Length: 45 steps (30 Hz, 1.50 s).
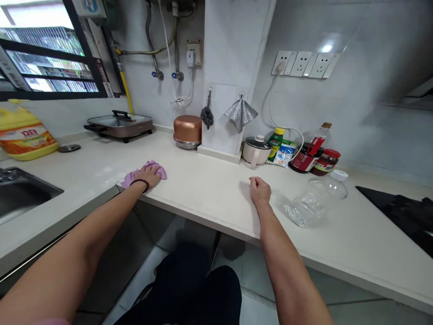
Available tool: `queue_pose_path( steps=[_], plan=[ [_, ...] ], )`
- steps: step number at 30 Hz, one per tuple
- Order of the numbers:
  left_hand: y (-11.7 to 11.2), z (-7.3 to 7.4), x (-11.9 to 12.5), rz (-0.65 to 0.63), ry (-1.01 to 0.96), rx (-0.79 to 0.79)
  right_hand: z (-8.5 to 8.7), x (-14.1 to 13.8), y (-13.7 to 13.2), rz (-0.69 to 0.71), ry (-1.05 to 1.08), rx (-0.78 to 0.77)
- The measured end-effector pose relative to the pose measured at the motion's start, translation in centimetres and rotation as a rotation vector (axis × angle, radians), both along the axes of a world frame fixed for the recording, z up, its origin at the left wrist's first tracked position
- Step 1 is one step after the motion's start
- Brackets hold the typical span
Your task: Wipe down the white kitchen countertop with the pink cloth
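My left hand (149, 175) presses down on a pink cloth (158, 169) that lies on the cream countertop (203, 189), fingers gripping it; a dark bead bracelet is on that wrist. My right hand (260, 189) rests on the counter further right, fingers curled into a loose fist with nothing visible in them. A clear plastic jar (316, 198) lies on its side just right of the right hand, its white lid (339, 175) beside it.
A sink (20, 194) is at the left, with a yellow oil bottle (25, 133) behind it. An electric pan (119, 125), copper pot (187, 130), small white cooker (257, 150), sauce jars (316, 160) line the wall. A black hob (402, 212) is at right.
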<state>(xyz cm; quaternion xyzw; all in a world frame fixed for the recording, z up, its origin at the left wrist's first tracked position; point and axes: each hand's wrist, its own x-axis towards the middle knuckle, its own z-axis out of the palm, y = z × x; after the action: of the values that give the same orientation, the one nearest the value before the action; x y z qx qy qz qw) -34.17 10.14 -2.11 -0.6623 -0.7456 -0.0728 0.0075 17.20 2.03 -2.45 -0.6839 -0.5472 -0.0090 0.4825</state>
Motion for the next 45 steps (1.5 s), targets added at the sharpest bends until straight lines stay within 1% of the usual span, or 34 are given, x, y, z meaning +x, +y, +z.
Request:
queue_pose_path(
  steps=[12,15,20,24,29,31,34,39,45],
  plan=[
    [-0.9,0.6,0.6,0.001,-0.003,0.005,-0.4,0.2,0.6,0.058,-0.018,0.026],
    [-1.0,0.7,0.7,0.001,0.000,0.005,-0.5,0.1,0.7,0.061,-0.024,0.061],
    [-1.0,0.8,0.5,-0.005,-0.018,-0.015,-0.6,0.2,0.8,0.060,-0.043,0.063],
    [-0.9,0.9,0.6,0.003,-0.031,-0.019,-0.7,0.3,0.8,0.082,-0.039,0.099],
    [-0.4,1.3,0.8,0.002,-0.015,-0.018,-0.3,0.0,0.0,0.075,-0.001,0.129],
    [0.4,1.3,0.6,-0.011,-0.021,-0.022,0.0,-0.3,-0.4,0.094,0.018,0.138],
    [2.5,1.0,0.1,-0.010,-0.039,-0.028,0.3,-0.5,-0.5,0.115,0.037,0.136],
    [6.4,0.5,-0.2,-0.013,0.004,-0.040,0.4,0.0,-0.6,0.039,0.045,0.104],
    [9.6,0.5,0.1,-0.033,0.048,-0.021,0.5,0.7,-1.0,-0.023,0.047,0.068]
  ],
)
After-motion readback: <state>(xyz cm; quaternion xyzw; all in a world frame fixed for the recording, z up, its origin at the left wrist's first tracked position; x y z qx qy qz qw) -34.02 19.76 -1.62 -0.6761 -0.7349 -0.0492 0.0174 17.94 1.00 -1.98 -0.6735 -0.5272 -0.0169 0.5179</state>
